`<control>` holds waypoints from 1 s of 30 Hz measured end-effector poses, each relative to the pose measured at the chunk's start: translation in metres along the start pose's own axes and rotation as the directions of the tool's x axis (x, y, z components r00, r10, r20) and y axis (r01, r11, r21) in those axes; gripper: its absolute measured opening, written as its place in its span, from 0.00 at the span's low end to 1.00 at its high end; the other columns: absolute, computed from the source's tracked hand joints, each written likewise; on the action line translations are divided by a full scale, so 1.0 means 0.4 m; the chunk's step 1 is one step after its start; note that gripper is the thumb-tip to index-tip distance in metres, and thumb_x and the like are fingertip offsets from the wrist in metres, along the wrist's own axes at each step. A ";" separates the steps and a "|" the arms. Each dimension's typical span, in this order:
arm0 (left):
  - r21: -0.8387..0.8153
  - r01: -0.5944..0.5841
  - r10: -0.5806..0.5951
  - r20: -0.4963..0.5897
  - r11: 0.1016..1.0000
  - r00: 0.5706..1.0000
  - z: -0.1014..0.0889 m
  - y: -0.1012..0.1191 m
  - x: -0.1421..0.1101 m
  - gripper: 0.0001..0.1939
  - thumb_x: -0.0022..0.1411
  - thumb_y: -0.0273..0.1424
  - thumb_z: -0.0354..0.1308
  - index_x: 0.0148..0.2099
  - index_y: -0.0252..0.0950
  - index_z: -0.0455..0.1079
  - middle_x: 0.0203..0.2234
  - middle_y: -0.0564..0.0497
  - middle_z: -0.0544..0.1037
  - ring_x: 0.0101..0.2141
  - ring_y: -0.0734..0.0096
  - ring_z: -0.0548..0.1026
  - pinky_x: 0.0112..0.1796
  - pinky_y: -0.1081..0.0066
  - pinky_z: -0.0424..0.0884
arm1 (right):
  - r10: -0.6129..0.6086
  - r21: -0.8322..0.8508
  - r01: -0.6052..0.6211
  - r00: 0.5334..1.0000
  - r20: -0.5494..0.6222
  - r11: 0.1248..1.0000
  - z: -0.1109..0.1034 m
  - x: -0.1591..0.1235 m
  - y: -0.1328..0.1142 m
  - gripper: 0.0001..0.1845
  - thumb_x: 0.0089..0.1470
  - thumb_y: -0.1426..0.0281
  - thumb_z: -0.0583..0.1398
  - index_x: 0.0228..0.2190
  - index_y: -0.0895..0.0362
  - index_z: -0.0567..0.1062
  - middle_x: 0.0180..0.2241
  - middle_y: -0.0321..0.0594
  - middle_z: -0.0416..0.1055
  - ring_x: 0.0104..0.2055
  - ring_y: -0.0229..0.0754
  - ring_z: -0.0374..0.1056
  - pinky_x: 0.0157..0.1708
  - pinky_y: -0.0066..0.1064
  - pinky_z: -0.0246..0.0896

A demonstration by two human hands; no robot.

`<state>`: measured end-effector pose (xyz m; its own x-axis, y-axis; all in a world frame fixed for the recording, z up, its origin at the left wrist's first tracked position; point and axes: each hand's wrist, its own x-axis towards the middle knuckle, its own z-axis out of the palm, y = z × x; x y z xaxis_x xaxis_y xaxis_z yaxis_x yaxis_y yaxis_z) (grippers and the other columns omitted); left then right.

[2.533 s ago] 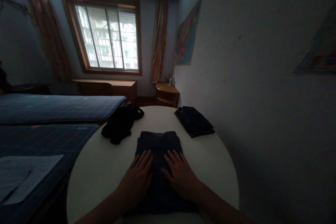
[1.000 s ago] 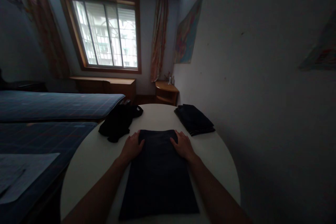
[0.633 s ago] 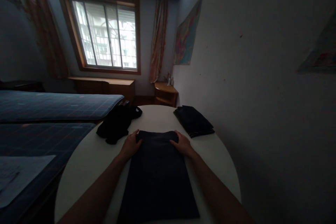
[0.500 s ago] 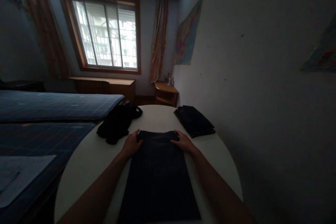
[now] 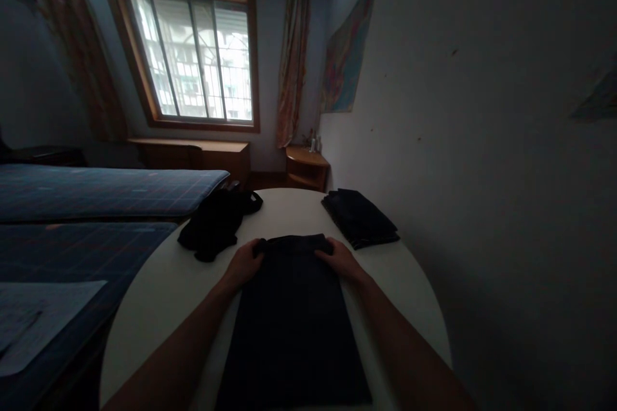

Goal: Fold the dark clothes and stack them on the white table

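While the dark cloth (image 5: pixel 294 327) lies lengthwise on the round worktop (image 5: pixel 149 314), its near end toward me, my left hand (image 5: pixel 245 263) has its far left corner and my right hand (image 5: pixel 343 261) its far right one. On both hands, my fingers are clamped on the cloth, and its far edge bunches between them. Beyond my left hand sits a crumpled black garment (image 5: pixel 214 221); beyond my right, a folded dark stack (image 5: pixel 359 217). Off to the left, paper (image 5: pixel 48 318) lies on a plaid mattress (image 5: pixel 96 249).
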<state>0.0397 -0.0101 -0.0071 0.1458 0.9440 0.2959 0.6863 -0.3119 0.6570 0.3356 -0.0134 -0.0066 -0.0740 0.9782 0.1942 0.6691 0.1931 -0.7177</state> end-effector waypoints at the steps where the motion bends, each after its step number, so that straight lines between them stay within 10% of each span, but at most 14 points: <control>1: -0.013 0.004 -0.004 0.002 1.000 1.000 -0.004 0.004 -0.002 0.12 0.61 0.29 0.50 0.43 0.36 0.74 0.37 0.48 0.80 0.41 0.62 0.77 0.43 0.68 0.70 | -0.010 0.035 0.010 1.000 0.003 0.999 -0.001 -0.002 -0.003 0.21 0.51 0.58 0.64 0.44 0.57 0.75 0.41 0.42 0.77 0.43 0.46 0.72 0.45 0.36 0.66; 19: -0.298 -0.066 0.080 0.036 0.952 0.996 -0.086 0.043 -0.029 0.16 0.53 0.33 0.56 0.45 0.37 0.74 0.38 0.50 0.81 0.39 0.63 0.78 0.42 0.67 0.72 | -0.137 0.263 0.119 0.989 0.051 0.957 -0.065 -0.030 -0.048 0.21 0.43 0.63 0.67 0.40 0.57 0.74 0.36 0.38 0.77 0.39 0.44 0.72 0.42 0.36 0.65; 30: -0.104 0.063 -0.061 0.020 0.993 0.998 -0.087 0.092 0.055 0.18 0.49 0.22 0.55 0.44 0.36 0.74 0.35 0.49 0.81 0.38 0.63 0.78 0.39 0.69 0.71 | -0.158 0.169 0.155 0.987 0.005 0.973 -0.075 0.019 -0.059 0.21 0.44 0.74 0.62 0.43 0.59 0.76 0.42 0.41 0.78 0.44 0.47 0.73 0.48 0.38 0.65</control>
<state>0.0433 -0.0044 0.0477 0.1177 0.9634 0.2410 0.6161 -0.2611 0.7432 0.3415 -0.0127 0.0320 -0.1829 0.9357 0.3015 0.5146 0.3525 -0.7816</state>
